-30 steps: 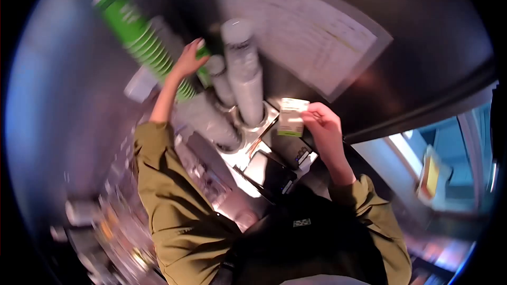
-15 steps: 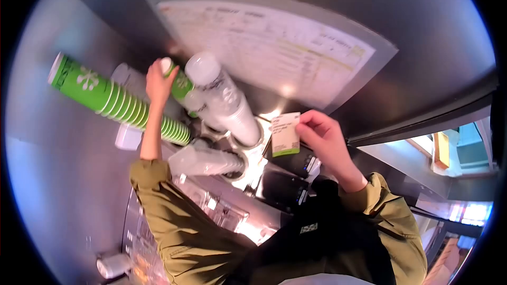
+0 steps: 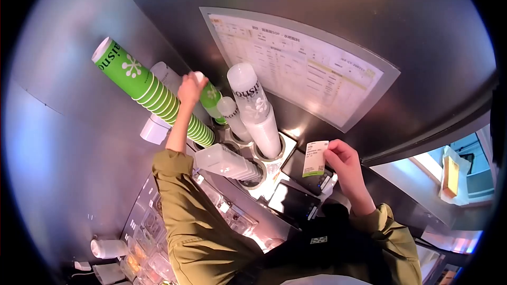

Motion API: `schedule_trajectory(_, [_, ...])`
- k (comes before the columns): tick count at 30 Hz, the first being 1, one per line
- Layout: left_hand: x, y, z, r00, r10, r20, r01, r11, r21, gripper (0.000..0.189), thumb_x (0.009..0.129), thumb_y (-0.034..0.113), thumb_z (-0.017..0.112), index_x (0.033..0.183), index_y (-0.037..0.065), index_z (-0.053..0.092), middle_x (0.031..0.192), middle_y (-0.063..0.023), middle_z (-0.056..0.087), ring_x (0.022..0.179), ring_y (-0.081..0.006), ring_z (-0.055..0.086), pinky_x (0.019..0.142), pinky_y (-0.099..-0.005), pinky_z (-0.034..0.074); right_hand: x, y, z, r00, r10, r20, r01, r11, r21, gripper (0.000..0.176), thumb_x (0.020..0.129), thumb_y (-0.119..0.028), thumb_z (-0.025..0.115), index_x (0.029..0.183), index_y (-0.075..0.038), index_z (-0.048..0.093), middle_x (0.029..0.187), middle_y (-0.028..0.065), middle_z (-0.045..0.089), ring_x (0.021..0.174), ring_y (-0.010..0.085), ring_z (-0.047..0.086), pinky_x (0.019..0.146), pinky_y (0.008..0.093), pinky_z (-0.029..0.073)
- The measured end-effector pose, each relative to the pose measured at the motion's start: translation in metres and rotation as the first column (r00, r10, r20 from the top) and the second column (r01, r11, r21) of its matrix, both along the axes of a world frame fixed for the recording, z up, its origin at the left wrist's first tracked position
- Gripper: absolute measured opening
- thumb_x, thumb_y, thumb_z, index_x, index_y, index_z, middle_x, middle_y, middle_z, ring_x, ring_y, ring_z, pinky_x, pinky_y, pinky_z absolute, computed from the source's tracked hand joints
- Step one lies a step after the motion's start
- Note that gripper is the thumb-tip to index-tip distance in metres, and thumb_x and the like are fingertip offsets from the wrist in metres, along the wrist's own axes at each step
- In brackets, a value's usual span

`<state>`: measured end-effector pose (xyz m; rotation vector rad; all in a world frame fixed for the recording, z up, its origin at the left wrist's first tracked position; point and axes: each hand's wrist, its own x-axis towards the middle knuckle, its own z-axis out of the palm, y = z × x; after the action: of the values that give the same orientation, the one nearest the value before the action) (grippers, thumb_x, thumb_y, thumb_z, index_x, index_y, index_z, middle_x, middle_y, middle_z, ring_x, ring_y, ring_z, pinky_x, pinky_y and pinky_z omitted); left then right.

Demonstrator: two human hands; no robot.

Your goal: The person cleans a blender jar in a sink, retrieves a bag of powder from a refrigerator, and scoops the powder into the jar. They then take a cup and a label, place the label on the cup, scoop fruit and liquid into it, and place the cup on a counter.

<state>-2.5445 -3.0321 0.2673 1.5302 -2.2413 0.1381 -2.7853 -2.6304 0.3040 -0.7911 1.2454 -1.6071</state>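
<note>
My left hand [image 3: 190, 91] reaches to the back of the cup holders, its fingers wrapped round the top of a short green paper cup [image 3: 212, 94]. In front of that arm leans a tall stack of green cups [image 3: 158, 97] with white rims. Between the thumb and fingers of my right hand [image 3: 346, 169] is a white label [image 3: 315, 158] with printed text and a green lower edge, held upright. Beside the short green cup stand a small translucent cup stack [image 3: 234, 116] and a taller translucent stack [image 3: 256, 113]. A tilted stack of clear cups [image 3: 227, 162] sits nearer me.
A laminated chart [image 3: 301, 68] is on the metal wall behind the cups. Two black devices [image 3: 290, 200] lie right of the holders. Clear containers [image 3: 153, 237] are at the lower left, near a white cylinder [image 3: 108, 248]. A yellow block [image 3: 450, 177] lies at the far right.
The view has shifted, so the scene sits further right and lower. My left hand stays at the short green cup, and my right hand still holds the label.
</note>
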Motion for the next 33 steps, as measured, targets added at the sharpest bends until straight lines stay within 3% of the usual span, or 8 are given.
schedule_trajectory(10, [0.006, -0.005, -0.025, 0.993, -0.079, -0.087, 0.073, 0.995, -0.072, 0.047, 0.078, 0.046, 0.059, 0.1, 0.005, 0.052, 0.094, -0.0175, 0.053, 0.075, -0.0411, 0.057, 0.062, -0.0484, 0.046, 0.02, -0.002, -0.007, 1.0, 0.016, -0.026, -0.014, 0.997, 0.077, 0.004, 0.084, -0.002, 0.055, 0.088, -0.002, 0.054, 0.082, -0.0023, 0.054, 0.079, 0.0049, 0.05, 0.071, 0.0196, 0.04])
schedule_trajectory(14, [-0.001, 0.0, -0.05, 0.876, -0.043, -0.48, -0.067, 0.975, -0.211, 0.061, 0.072, 0.041, 0.068, 0.115, 0.001, 0.05, 0.103, -0.0182, 0.056, 0.092, -0.0354, 0.057, 0.075, -0.0424, 0.046, 0.049, -0.05, 0.057, 0.827, 0.057, -0.559, -0.294, 0.892, -0.344, 0.039, 0.074, 0.003, 0.057, 0.111, 0.0, 0.046, 0.106, 0.0133, 0.049, 0.085, 0.0186, 0.052, 0.076, 0.0258, 0.041])
schedule_trajectory(20, [0.0, 0.018, -0.049, 0.599, 0.041, -0.799, -0.045, 0.999, 0.018, 0.084, 0.06, 0.033, 0.078, 0.125, 0.0, 0.037, 0.092, -0.0131, 0.062, 0.084, -0.0324, 0.061, 0.071, -0.0409, 0.048, 0.134, -0.223, 0.083, 0.256, -0.258, -0.932, -0.39, 0.854, -0.344, 0.065, 0.072, -0.003, 0.055, 0.13, 0.005, 0.028, 0.124, 0.0218, 0.038, 0.103, 0.0381, 0.049, 0.085, 0.0434, 0.043])
schedule_trajectory(22, [0.005, 0.02, -0.051, 0.569, 0.097, -0.816, -0.07, 0.995, 0.07, 0.076, 0.062, 0.024, 0.076, 0.123, 0.0, 0.037, 0.093, -0.0133, 0.062, 0.084, -0.0347, 0.061, 0.07, -0.0414, 0.047, 0.153, -0.28, 0.064, -0.256, -0.177, -0.95, -0.25, 0.962, -0.112, 0.07, 0.065, -0.009, 0.067, 0.125, 0.003, 0.034, 0.116, 0.0155, 0.043, 0.091, 0.0331, 0.054, 0.073, 0.0459, 0.046])
schedule_trajectory(23, [0.007, 0.023, -0.053, 0.587, 0.069, -0.806, -0.065, 0.997, 0.038, 0.076, 0.062, 0.022, 0.076, 0.123, 0.001, 0.036, 0.094, -0.0133, 0.062, 0.084, -0.0352, 0.06, 0.07, -0.0416, 0.047, 0.158, -0.304, 0.05, -0.309, -0.175, -0.935, -0.23, 0.967, -0.105, 0.052, 0.074, -0.022, 0.062, 0.117, 0.001, 0.045, 0.111, 0.0113, 0.046, 0.085, 0.031, 0.056, 0.068, 0.0491, 0.046])
schedule_trajectory(25, [0.009, 0.028, -0.061, 0.62, -0.031, -0.784, -0.033, 0.997, -0.065, 0.078, 0.06, 0.02, 0.077, 0.123, 0.001, 0.034, 0.097, -0.0134, 0.06, 0.083, -0.0359, 0.06, 0.069, -0.042, 0.047, 0.165, -0.338, 0.04, -0.414, 0.09, -0.906, -0.196, 0.963, 0.185, 0.067, 0.071, -0.029, 0.067, 0.124, 0.0, 0.037, 0.119, 0.0095, 0.041, 0.098, 0.0348, 0.053, 0.074, 0.0516, 0.045])
schedule_trajectory(31, [0.011, 0.033, -0.07, 0.602, -0.118, -0.789, -0.003, 0.989, -0.15, 0.073, 0.066, 0.016, 0.075, 0.123, 0.0, 0.033, 0.102, -0.0153, 0.056, 0.077, -0.0291, 0.06, 0.066, -0.0357, 0.048, 0.163, -0.409, -0.032, -0.15, 0.366, -0.918, -0.331, 0.856, 0.396, 0.083, 0.065, -0.021, 0.069, 0.13, 0.005, 0.024, 0.128, 0.0212, 0.031, 0.105, 0.0418, 0.05, 0.086, 0.043, 0.045])
schedule_trajectory(33, [0.009, 0.033, -0.088, 0.299, -0.136, -0.945, 0.135, 0.986, -0.1, 0.069, 0.071, 0.009, 0.069, 0.127, -0.001, 0.029, 0.114, -0.0158, 0.049, 0.082, -0.0234, 0.059, 0.069, -0.0308, 0.049, 0.164, -0.411, -0.04, -0.213, 0.348, -0.913, -0.366, 0.838, 0.405, 0.081, 0.067, -0.015, 0.069, 0.13, 0.006, 0.023, 0.127, 0.0232, 0.031, 0.105, 0.0423, 0.05, 0.087, 0.0423, 0.045])
